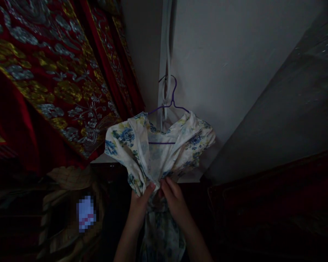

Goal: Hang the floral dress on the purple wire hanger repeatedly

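Note:
A white dress (138,145) with blue and yellow flowers hangs by its shoulders on a purple hanger (172,103). The hanger's hook is caught on a pale cord (168,43) against the wall. My left hand (142,196) grips the front of the dress at the bottom of its V-neck, thumb on top. Close beside it, my right hand (171,193) pinches the other side of the neckline with bent fingers. Below my hands the skirt of the dress falls into shadow between my forearms.
To the left hangs red cloth (68,83) embroidered in gold and silver. A pale wall (221,54) stands behind the dress. At lower left, a blurred-out lit patch (86,213) lies near a woven item (71,177). Dark red material (276,193) lies at lower right.

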`<action>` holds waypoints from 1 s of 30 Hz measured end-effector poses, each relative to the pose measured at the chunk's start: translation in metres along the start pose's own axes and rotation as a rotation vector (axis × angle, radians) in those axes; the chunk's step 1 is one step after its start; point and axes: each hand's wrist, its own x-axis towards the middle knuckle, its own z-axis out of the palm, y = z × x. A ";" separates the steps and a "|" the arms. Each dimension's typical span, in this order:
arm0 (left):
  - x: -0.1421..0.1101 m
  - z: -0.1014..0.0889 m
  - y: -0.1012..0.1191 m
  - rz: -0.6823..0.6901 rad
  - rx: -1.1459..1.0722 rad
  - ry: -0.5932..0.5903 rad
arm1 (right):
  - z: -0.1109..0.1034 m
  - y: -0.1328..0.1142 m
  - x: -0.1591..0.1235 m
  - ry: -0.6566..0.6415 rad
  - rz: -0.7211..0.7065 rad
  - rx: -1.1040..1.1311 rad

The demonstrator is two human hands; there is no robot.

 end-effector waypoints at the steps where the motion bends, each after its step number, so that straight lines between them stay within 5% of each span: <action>1: 0.000 -0.002 0.000 0.010 0.022 -0.005 | 0.000 -0.004 0.001 -0.028 -0.025 0.002; 4: -0.003 -0.009 -0.006 0.105 0.141 0.095 | -0.002 -0.006 0.000 -0.005 -0.055 0.039; 8: -0.011 -0.013 -0.024 0.449 0.428 0.353 | -0.008 0.006 -0.002 0.135 0.095 0.196; 11: -0.012 -0.004 -0.037 0.577 0.603 0.172 | -0.012 0.007 -0.002 0.127 0.149 0.258; 15: -0.002 0.011 -0.048 0.539 0.599 -0.122 | -0.011 -0.002 -0.004 0.022 0.133 0.227; 23: -0.005 0.011 -0.057 0.506 0.591 -0.170 | -0.012 -0.018 0.004 -0.021 0.176 0.176; 30: -0.010 0.007 -0.078 0.558 0.737 -0.238 | -0.040 -0.122 0.089 -0.013 -0.012 0.300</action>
